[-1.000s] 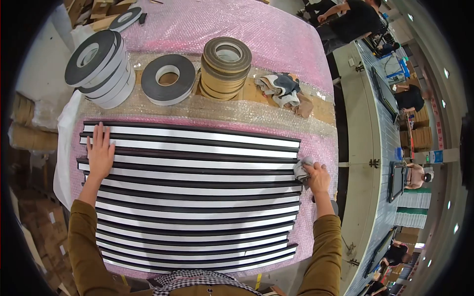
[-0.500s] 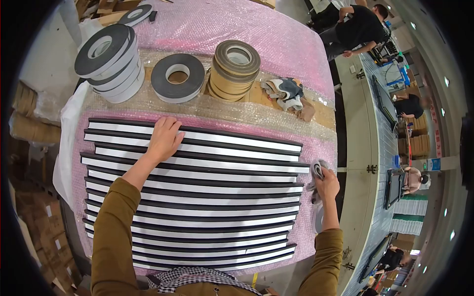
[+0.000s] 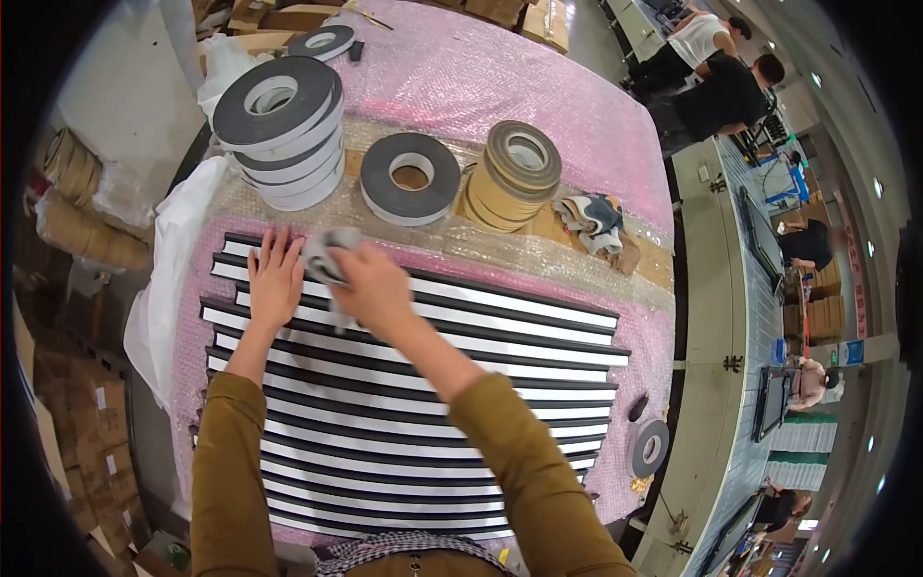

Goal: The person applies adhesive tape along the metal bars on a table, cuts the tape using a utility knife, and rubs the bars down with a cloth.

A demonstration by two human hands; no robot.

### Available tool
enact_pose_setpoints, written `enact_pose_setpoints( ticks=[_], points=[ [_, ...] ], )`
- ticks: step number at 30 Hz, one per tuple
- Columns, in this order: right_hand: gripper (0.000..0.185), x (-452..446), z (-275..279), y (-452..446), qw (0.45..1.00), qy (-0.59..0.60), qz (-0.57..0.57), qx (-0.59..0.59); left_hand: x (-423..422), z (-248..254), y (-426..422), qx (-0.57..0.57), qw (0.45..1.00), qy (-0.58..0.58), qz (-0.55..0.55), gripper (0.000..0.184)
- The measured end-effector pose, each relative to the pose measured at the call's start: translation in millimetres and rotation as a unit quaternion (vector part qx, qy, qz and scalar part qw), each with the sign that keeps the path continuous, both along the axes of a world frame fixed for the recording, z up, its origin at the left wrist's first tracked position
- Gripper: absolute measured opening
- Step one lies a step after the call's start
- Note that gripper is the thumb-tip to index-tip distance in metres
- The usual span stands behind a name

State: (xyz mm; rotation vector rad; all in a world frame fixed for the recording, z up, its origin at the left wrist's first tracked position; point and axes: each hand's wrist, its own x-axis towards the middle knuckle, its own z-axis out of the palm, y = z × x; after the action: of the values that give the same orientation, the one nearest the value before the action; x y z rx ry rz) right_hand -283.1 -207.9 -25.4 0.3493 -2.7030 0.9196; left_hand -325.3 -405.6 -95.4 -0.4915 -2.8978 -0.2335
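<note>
Rows of long black-edged strips with white faces point(image 3: 519, 310) lie side by side on pink bubble wrap. My left hand point(image 3: 276, 288) rests flat on the upper strips near their left ends, fingers stretched out. Just right of it, my right hand point(image 3: 377, 293) is closed on a crumpled grey cloth point(image 3: 332, 252), which is partly blurred and lies over the upper strips. My right forearm crosses above the strips and hides part of them.
Behind the strips stand a stack of black-and-white tape rolls point(image 3: 293, 178), a single dark roll point(image 3: 439, 183), a brown roll stack point(image 3: 505, 204) and a crumpled rag point(image 3: 594, 223). At right lie a grey roll point(image 3: 638, 452) and a small black object point(image 3: 637, 408). People work at right.
My right hand has carried the grey cloth from the strips' right ends leftward, close to my left hand. My left hand has shifted toward the left ends, fingers now spread. The view has shifted.
</note>
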Motion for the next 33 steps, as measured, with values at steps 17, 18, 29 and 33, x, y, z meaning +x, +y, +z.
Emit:
enact_pose_setpoints(
  ticks=[17,18,29,33],
  points=[
    [0.04,42.9,-39.8,122.0,0.972,-0.075,-0.003,0.224,-0.2,2.4,5.8,0.006,0.999,-0.042,0.015,0.037],
    [0.04,52.3,-37.7,143.1,0.971,-0.075,-0.01,0.227,-0.7,1.6,6.1,0.009,0.999,-0.04,0.009,0.037],
    [0.048,158.9,-20.8,369.0,0.92,-0.147,-0.145,0.334,-2.5,-2.2,5.8,-0.019,0.999,-0.03,0.011,0.038],
    [0.044,180.5,-20.2,413.9,0.905,-0.18,-0.187,0.337,-3.5,-4.3,4.9,-0.016,0.999,-0.028,0.002,0.038]
  ],
)
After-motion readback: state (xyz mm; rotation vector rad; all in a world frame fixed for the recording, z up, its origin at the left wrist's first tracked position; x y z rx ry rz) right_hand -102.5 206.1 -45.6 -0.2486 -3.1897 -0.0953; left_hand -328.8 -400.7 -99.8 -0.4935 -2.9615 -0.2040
